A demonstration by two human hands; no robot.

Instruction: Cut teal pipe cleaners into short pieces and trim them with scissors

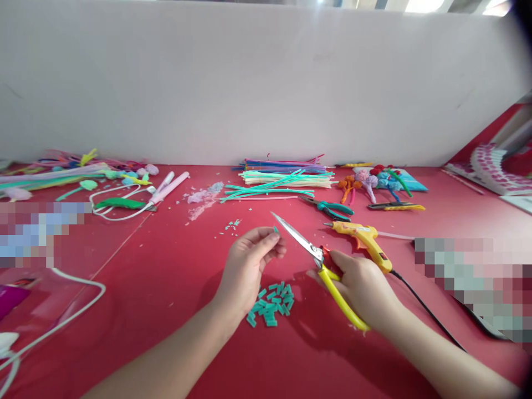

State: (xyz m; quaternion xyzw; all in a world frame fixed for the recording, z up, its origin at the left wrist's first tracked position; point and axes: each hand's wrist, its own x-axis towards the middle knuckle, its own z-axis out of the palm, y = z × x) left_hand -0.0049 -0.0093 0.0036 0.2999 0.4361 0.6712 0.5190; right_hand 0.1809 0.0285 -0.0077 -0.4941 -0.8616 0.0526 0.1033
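Observation:
My left hand [249, 260] hovers over the red table [174, 332] with its fingers pinched on a tiny teal stub [276, 229] at the fingertips. Just right of it, my right hand [361, 288] grips yellow-handled scissors [316, 260]; the steel blades are closed and point up-left toward the stub, a short gap away. Below and between the hands lies a small heap of several cut teal pieces [272, 303] on the table.
A yellow glue gun [366, 239] with a black cord lies right of the scissors. Teal pliers [332, 208], bundles of coloured pipe cleaners [282, 176], finished pipe-cleaner flowers [380, 180], white cables [54, 327] and more craft bits at left. A white wall [266, 83] bounds the back.

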